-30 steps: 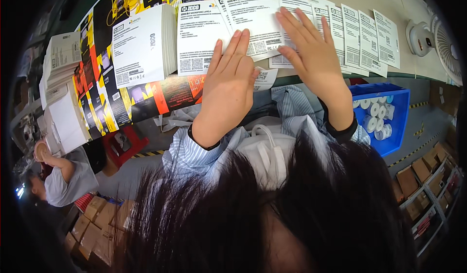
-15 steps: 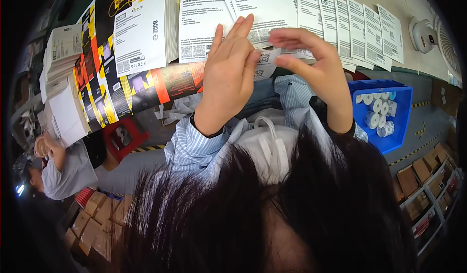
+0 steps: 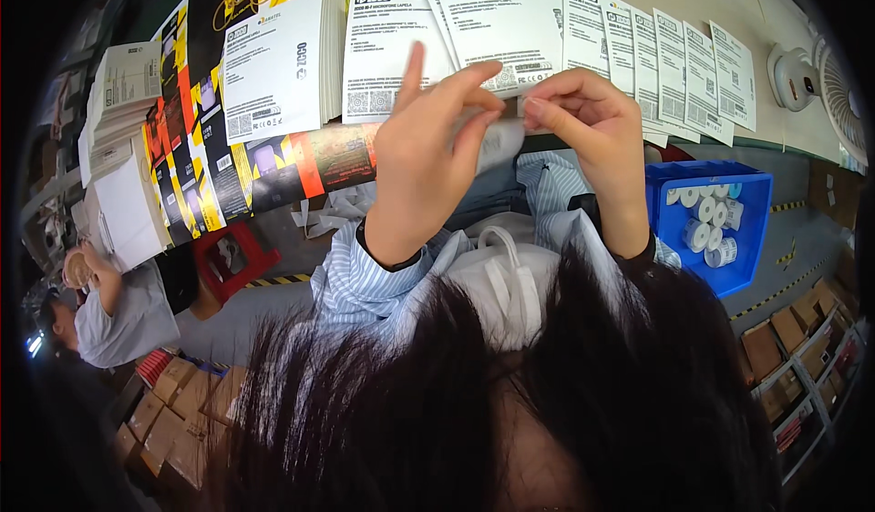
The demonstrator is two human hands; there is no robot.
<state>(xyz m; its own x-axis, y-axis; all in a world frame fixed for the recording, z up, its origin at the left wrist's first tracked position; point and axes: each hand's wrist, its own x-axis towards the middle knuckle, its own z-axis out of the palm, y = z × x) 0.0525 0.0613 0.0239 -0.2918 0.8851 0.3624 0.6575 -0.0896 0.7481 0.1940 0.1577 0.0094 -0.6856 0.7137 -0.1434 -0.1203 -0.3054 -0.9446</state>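
Observation:
My left hand (image 3: 424, 161) is over the near table edge, index finger raised and thumb close to the bent fingers. A small white label strip (image 3: 503, 143), blurred, hangs at that thumb and appears pinched there. My right hand (image 3: 594, 134) faces it, thumb and fingers pressed together; what is between them is too small to make out. Just beyond the hands lies a white printed card (image 3: 501, 20), overlapping others. To its left are another printed card (image 3: 396, 47) and a thick stack of cards (image 3: 273, 74).
A row of overlapping cards (image 3: 670, 74) extends right toward a white fan (image 3: 802, 79). Below is a blue crate (image 3: 752, 229) with label rolls. Black-yellow printed sheets (image 3: 264, 165) and more card stacks (image 3: 128, 93) lie left, near a red stool (image 3: 260, 261) and a seated person (image 3: 128, 307).
My right hand has closed from spread fingers into a pinch and come nearer the left. My left hand's fingers have bent rightward, with the index still raised. The label strip has shifted slightly lower.

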